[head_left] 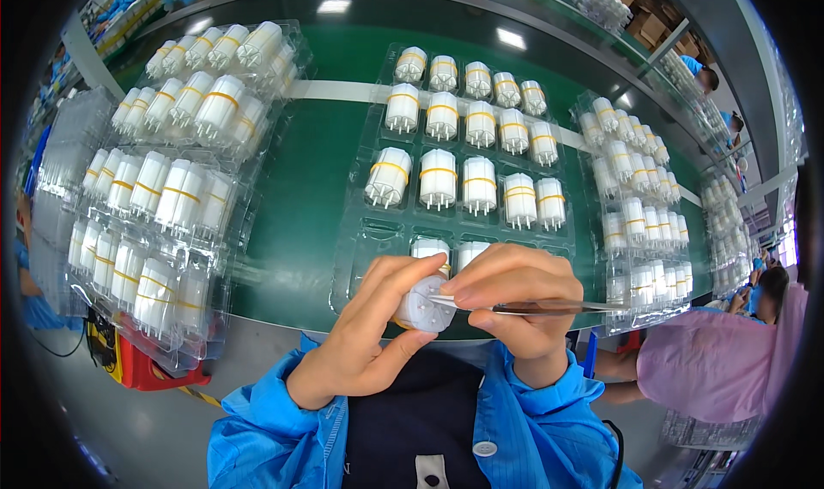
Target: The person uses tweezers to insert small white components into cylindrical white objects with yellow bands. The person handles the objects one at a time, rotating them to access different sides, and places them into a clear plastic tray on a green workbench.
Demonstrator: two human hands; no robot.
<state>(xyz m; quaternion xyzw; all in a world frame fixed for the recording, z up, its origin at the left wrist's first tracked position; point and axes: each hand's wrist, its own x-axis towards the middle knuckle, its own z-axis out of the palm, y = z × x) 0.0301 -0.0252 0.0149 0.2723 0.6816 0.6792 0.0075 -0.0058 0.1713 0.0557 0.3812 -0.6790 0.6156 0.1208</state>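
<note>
Head view: left hand (369,330) grips a white cylinder (425,310), right hand (525,285) pinches metal tweezers (592,306), whose slipping could scratch it.

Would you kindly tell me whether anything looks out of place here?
Nothing visible looks spilled or damaged. One gap stands out: the front-left pocket of the middle clear plastic tray shows no part, whereas three rows of white pronged cylinders behind are complete.
</note>
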